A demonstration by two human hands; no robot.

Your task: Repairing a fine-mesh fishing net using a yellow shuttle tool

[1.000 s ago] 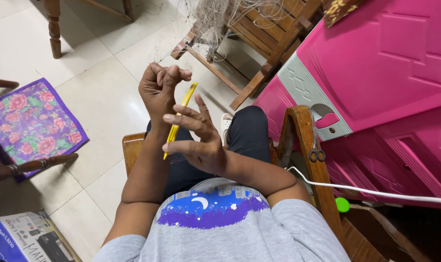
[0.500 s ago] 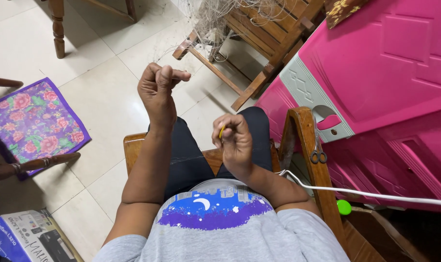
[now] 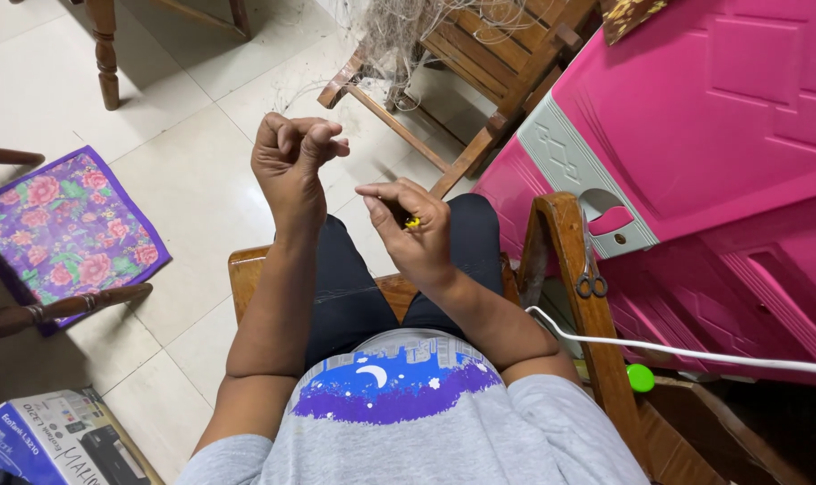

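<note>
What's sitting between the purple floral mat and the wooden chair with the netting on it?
In the head view, only bare pale floor tiles lie between the floral mat and the netting-draped wooden chair. The raised left hand overlaps part of that stretch from above.

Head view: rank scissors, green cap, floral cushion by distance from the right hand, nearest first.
From the right hand:
1. Scissors, hanging on the chair arm to its right.
2. Green cap, lower right, beyond the chair arm.
3. Floral cushion, far left on the floor.
</note>
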